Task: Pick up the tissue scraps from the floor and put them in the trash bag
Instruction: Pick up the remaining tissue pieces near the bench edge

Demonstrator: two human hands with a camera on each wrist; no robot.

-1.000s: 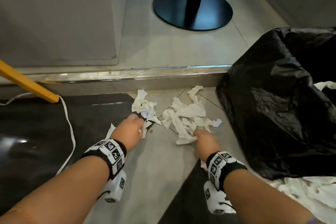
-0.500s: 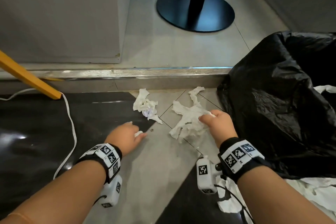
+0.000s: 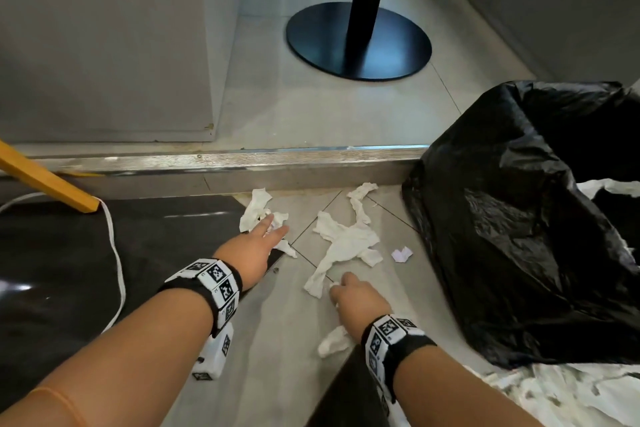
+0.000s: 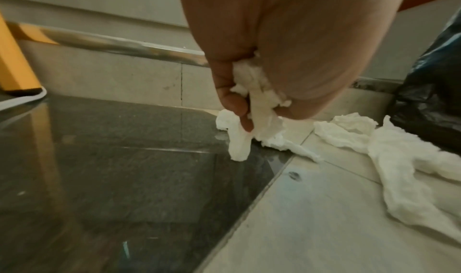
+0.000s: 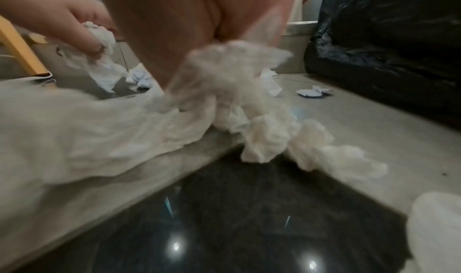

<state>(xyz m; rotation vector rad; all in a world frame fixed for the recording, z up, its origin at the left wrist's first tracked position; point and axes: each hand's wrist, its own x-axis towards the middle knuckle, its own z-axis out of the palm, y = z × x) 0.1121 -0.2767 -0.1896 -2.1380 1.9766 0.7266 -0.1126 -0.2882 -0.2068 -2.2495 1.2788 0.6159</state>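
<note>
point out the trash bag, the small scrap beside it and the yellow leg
trash bag [image 3: 519, 218], head view, crinkled front wall
small scrap [image 3: 401, 254], head view, its middle
yellow leg [image 3: 45, 180], head view, mid-length of its top face

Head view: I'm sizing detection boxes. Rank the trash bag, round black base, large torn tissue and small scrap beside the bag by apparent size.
1. Trash bag
2. Round black base, though farther away
3. Large torn tissue
4. Small scrap
</note>
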